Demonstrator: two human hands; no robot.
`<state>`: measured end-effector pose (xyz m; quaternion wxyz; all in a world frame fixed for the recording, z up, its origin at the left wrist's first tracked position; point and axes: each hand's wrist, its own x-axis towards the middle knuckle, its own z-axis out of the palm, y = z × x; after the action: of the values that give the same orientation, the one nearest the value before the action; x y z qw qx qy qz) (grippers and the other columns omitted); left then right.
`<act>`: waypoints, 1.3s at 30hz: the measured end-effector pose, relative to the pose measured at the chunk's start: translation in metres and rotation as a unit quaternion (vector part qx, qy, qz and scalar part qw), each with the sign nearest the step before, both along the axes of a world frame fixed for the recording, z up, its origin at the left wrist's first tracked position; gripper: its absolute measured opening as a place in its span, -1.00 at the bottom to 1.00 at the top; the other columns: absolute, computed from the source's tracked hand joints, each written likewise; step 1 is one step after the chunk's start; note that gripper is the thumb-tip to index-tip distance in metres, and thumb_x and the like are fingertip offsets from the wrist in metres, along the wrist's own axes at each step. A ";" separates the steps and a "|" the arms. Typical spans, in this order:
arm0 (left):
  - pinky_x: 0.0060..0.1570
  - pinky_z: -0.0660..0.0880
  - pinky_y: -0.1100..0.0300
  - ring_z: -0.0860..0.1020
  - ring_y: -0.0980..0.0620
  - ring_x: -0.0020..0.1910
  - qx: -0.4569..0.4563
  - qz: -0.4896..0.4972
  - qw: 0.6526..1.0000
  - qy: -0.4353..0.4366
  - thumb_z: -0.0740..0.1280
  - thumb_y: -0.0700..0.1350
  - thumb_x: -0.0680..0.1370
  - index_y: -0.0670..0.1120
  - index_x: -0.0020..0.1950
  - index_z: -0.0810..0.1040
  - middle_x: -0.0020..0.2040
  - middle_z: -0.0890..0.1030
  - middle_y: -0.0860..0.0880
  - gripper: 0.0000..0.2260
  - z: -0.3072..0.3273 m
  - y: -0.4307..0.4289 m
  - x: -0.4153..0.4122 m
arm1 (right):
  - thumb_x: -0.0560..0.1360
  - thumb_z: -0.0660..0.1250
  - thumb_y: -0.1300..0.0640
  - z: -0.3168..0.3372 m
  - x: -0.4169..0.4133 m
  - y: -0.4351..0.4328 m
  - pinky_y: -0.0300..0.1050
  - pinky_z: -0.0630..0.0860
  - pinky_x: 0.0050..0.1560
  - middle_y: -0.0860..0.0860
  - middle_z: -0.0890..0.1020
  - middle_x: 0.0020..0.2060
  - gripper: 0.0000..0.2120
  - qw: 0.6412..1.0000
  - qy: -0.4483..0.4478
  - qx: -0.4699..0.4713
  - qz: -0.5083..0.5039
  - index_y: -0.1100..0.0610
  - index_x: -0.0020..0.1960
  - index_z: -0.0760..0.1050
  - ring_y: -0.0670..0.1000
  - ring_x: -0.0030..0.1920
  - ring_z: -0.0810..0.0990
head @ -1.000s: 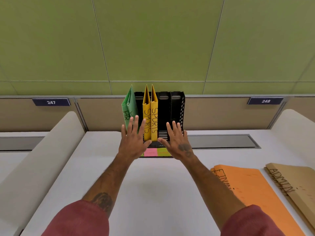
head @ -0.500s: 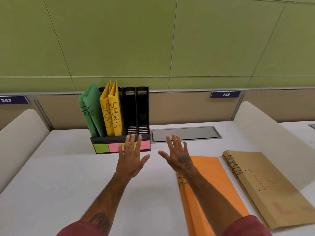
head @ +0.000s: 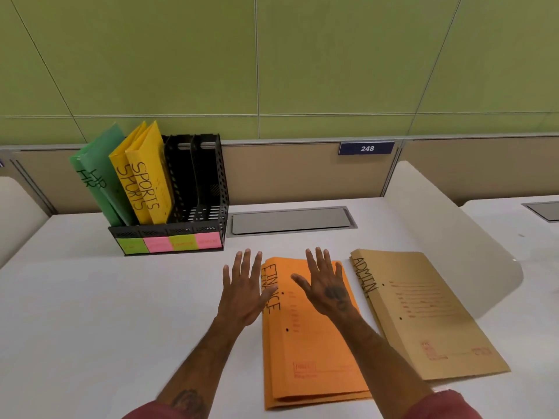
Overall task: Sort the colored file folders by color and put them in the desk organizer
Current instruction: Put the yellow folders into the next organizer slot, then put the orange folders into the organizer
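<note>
Standing in the black desk organizer [head: 193, 207]: green folders [head: 96, 176] marked "HR", yellow folders [head: 148, 179] marked "SPORTS". Flat on desk [head: 90, 313]: orange folders [head: 305, 343] "FINANCE", tan folders [head: 429, 316] "ADMIN". Left hand [head: 242, 294] and right hand [head: 328, 288] both spread wide, empty, over the orange stack's far end; contact unclear.

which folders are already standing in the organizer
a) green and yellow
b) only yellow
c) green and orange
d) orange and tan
a: the green folders and yellow folders stand in the organizer, while the orange folders and tan folders lie flat on the desk.
</note>
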<state>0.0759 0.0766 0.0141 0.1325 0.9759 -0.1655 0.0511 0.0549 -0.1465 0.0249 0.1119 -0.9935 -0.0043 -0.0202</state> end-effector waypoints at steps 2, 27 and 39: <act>0.50 -0.19 -0.21 -0.20 -0.11 0.60 0.000 0.000 1.000 0.018 -0.34 0.53 0.42 0.05 0.62 -0.20 0.63 -0.15 -0.10 -0.12 -0.008 -0.011 -0.007 | 0.46 -0.31 -0.46 -0.012 -0.008 -0.011 0.21 -0.14 0.53 0.10 -0.14 0.60 -0.13 1.000 0.011 0.000 -0.010 0.04 0.61 -0.20 0.12 0.59 -0.21; 0.43 0.31 -0.16 0.20 -0.10 0.54 -0.187 0.165 0.928 0.276 0.30 0.32 0.51 -0.03 0.61 -0.12 0.60 0.13 -0.06 -0.11 -0.066 -0.071 -0.059 | 0.53 -0.03 -0.42 -0.084 -0.054 -0.057 0.21 0.03 0.54 0.18 -0.08 0.60 -0.14 0.963 0.197 0.127 -0.135 0.06 0.61 -0.20 0.15 0.59 -0.09; 0.22 0.50 -0.08 0.50 -0.12 0.33 -0.331 0.183 0.887 0.263 0.47 0.12 0.47 0.05 0.55 0.12 0.43 0.43 -0.02 -0.23 -0.031 -0.087 -0.057 | 0.57 -0.11 -0.38 -0.079 -0.050 -0.061 0.22 0.23 0.48 0.11 -0.01 0.60 -0.24 0.959 0.190 0.145 -0.155 0.00 0.61 -0.21 0.13 0.59 0.01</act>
<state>0.0192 -0.0100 -0.0169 0.4751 0.8659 0.0835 -0.1323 0.0053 -0.2075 -0.0544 0.2488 -0.9406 0.1745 0.1515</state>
